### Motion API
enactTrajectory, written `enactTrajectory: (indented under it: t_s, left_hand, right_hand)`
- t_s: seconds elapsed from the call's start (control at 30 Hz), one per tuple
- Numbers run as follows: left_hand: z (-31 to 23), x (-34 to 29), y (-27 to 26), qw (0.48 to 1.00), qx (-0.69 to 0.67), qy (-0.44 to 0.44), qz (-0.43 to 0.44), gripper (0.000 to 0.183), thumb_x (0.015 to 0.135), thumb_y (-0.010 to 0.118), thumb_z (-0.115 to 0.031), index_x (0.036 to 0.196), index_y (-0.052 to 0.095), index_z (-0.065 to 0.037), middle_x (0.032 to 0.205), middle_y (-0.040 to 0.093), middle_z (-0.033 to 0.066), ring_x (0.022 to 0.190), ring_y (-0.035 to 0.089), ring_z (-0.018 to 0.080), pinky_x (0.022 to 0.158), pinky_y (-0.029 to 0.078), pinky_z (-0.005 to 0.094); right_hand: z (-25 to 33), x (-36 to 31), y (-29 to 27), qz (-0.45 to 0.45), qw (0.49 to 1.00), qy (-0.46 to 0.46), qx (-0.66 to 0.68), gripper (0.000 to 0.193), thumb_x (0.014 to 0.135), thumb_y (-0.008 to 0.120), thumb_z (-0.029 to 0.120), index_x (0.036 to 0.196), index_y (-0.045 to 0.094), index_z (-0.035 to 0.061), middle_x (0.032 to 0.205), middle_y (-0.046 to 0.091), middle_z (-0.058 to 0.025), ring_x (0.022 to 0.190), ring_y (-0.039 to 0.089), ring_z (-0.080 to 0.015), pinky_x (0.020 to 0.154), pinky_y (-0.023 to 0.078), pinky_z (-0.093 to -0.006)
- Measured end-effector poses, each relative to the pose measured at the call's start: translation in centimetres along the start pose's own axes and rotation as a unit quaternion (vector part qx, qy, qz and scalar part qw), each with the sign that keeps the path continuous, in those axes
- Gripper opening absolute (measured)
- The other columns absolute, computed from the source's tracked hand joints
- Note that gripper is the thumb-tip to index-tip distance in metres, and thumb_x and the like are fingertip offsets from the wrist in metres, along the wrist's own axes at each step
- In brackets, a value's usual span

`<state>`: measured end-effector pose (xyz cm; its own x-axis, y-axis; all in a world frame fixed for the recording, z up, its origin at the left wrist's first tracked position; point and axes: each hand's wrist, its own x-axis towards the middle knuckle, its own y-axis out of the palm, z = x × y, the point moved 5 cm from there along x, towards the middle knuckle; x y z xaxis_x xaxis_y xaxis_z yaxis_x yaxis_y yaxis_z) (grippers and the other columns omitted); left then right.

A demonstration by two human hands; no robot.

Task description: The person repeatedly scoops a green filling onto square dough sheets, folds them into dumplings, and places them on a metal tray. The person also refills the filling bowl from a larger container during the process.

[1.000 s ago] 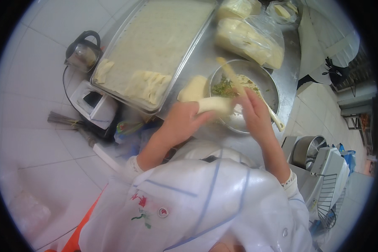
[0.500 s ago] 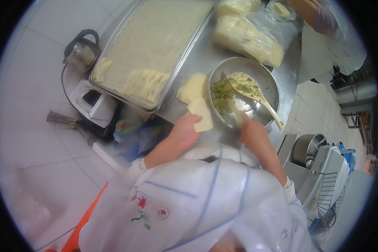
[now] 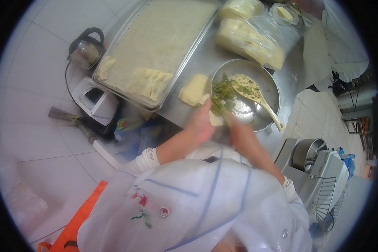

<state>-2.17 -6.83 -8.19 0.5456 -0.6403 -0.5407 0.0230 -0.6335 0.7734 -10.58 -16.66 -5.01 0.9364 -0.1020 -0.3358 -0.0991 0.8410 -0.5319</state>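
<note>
So the left hand [image 3: 200, 124] is closed on a thin, pale dough wrapper [image 3: 216, 120], right by the lower left rim of a round metal bowl [image 3: 271, 80]. One bit of the wrapper pokes out above the fingers and another shows on the palm side. The right hand [image 3: 242, 136] is pretty blurry, but its fingers look curled round a narrow stick [image 3: 227, 116], with the tip right up at the wrapper. The hands are really close together, though I honestly can't tell if they're touching.

In the bowl, chopped green filling [image 3: 223, 93] is heaped over on the left side, and a big cream-coloured spoon [image 3: 248, 89] lies face up with bits stuck to it, handle sticking out over the lower right rim. There's a little stack of wrappers [image 3: 193, 89] on the metal table [image 3: 200, 59], between the bowl and a big rectangular tray [image 3: 168, 38]. The tray's got a row of folded dough pieces [image 3: 150, 85] along its near end, plus another one off in the near left corner. Behind the bowl there's a clear plastic bag [image 3: 252, 42] full of pale dough sheets, and a kettle [image 3: 86, 52] sits left of the tray.
</note>
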Motion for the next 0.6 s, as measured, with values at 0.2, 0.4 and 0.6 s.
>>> enactTrajectory:
  t_s: [0.2, 0.4, 0.6]
  left_hand:
    - [-0.9, -0.8, 0.0, 0.999, -0.019, 0.039, 0.003, 0.044, 0.102, 0.027, -0.033, 0.133, 0.038, -0.004, 0.131, 0.047, 0.0109, 0.123, 0.044, 0.0243, 0.107, 0.033, 0.0406]
    - [-1.6, -1.1, 0.6, 0.998, -0.033, 0.061, 0.001, 0.045, 0.102, 0.027, -0.034, 0.135, 0.037, -0.005, 0.133, 0.047, 0.0112, 0.124, 0.044, 0.0251, 0.108, 0.032, 0.0413]
    - [-1.9, -0.8, 0.1, 0.997, -0.044, 0.066, -0.003, 0.045, 0.102, 0.027, -0.032, 0.136, 0.037, -0.005, 0.136, 0.045, 0.0112, 0.127, 0.042, 0.0257, 0.108, 0.031, 0.0417]
  right_hand:
    - [1.3, -0.5, 0.2, -0.027, 0.995, -0.059, -0.076, 0.062, 0.079, 0.05, 0.0, 0.139, 0.032, 0.0022, 0.069, 0.061, -0.0217, 0.062, 0.06, -0.0388, 0.059, 0.046, -0.0486]
    - [2.4, -0.1, 0.1, -0.111, 0.968, -0.162, -0.155, 0.065, 0.079, 0.049, 0.0, 0.141, 0.033, 0.0071, 0.075, 0.061, -0.0232, 0.07, 0.061, -0.0382, 0.064, 0.046, -0.0479]
    - [-0.1, 0.1, -1.3, -0.104, 0.995, -0.01, 0.01, 0.058, 0.081, 0.047, 0.0, 0.138, 0.037, 0.005, 0.074, 0.063, -0.0199, 0.071, 0.063, -0.0347, 0.066, 0.049, -0.043]
